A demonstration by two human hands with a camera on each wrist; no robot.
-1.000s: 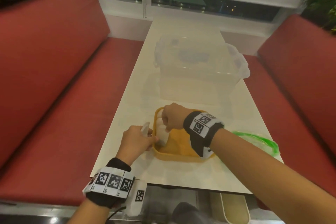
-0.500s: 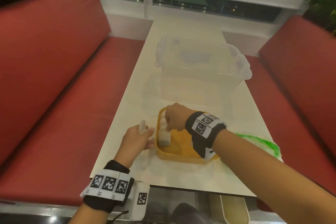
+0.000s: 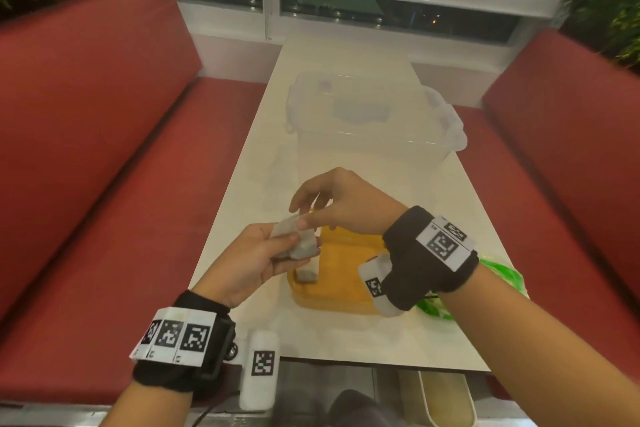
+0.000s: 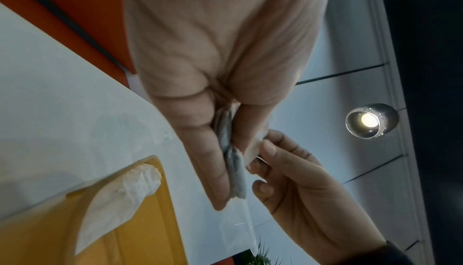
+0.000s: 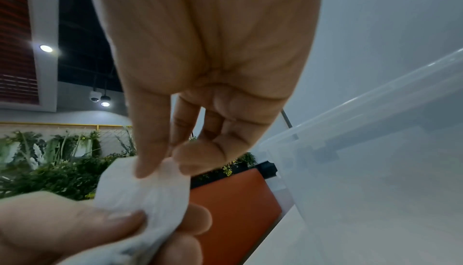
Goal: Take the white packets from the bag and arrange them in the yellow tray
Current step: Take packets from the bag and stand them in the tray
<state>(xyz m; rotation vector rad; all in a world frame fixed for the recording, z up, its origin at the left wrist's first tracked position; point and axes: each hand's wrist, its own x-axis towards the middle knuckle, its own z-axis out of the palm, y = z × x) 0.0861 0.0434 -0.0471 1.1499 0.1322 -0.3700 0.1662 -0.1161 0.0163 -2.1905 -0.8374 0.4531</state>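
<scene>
My left hand [image 3: 277, 248] is raised over the yellow tray's left edge and grips a small stack of white packets [image 3: 298, 246] between thumb and fingers. With thumb and forefinger, my right hand [image 3: 300, 218] pinches the corner of the top packet [image 5: 150, 188]. The left wrist view shows the stack [image 4: 231, 156] edge-on in the left hand's fingers. The yellow tray [image 3: 349, 298] sits on the white table with one white packet [image 3: 307, 274] standing along its left wall, also seen as a packet [image 4: 120, 198] in the left wrist view. The green bag [image 3: 504, 276] lies right of the tray, partly behind my right wrist.
A large clear plastic box [image 3: 374, 135] with a lid stands on the table just beyond the tray. Red bench seats [image 3: 104, 184] flank the narrow table on both sides. The table's near edge [image 3: 381, 362] runs close below the tray.
Both hands have risen from the tray's left edge. The right hand left a packet in the tray and now pinches the top packet of the left hand's stack.
</scene>
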